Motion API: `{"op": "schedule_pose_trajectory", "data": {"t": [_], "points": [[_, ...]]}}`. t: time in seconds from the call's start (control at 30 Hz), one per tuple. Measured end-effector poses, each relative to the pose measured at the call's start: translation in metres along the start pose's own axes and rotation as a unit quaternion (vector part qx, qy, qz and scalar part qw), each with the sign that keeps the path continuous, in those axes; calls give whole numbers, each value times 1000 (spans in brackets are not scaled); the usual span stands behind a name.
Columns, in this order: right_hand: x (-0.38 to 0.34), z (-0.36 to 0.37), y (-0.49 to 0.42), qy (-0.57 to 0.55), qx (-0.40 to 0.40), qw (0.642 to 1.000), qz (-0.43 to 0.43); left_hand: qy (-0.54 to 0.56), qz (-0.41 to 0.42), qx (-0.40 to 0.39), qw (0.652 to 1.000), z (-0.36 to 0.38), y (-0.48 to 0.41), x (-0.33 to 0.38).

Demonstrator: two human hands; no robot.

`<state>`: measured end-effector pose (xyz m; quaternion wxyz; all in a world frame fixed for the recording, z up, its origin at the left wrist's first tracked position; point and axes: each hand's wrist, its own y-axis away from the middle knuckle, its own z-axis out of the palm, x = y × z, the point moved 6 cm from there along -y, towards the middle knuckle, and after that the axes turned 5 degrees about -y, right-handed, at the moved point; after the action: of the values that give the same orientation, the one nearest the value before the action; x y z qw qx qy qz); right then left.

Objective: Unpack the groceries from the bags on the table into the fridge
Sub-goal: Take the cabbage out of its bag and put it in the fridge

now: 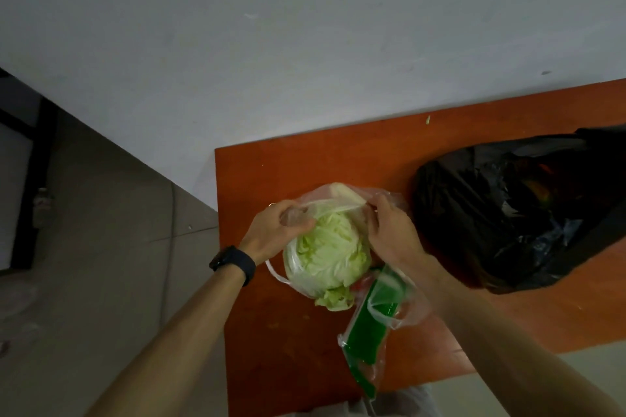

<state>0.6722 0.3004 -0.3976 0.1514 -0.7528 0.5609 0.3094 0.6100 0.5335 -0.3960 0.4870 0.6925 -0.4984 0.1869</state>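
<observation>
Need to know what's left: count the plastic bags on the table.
2: a clear thin plastic bag around the cabbage at the orange table's left end, and a black plastic bag to its right. Others may sit outside the frame.

The table is smooth, shiny orange wood. The black bag is crinkly, shiny plastic (the clear bag too).

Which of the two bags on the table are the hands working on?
The clear plastic bag around the cabbage; left hand and right hand grip its edges. The black bag lies untouched beside it.
</observation>
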Motion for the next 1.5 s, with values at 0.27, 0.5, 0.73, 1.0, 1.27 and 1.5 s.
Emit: {"op": "schedule_pose_trajectory", "data": {"t": [0.27,0.5,0.73,1.0,1.27,1.5], "points": [[-37,2,-20,54,-46,987,-141,-117,53,75,989,-13,10,17],[-50,12,-28,-10,-84,987,-136,-193,51,11,980,-24,-1,19],[-44,15,-51,-6,-117,987,-112,-85,0,-4,996,-28,-12,5],[-43,23,-63,-4,-159,985,-61,-50,-49,8,998,-31,-25,-8],[-23,39,-94,20,-201,979,0,-161,-40,46,985,-31,-56,-12],[-6,49,-103,83,-168,982,-35,-95,-63,-22,993,-25,-81,-37]]}}
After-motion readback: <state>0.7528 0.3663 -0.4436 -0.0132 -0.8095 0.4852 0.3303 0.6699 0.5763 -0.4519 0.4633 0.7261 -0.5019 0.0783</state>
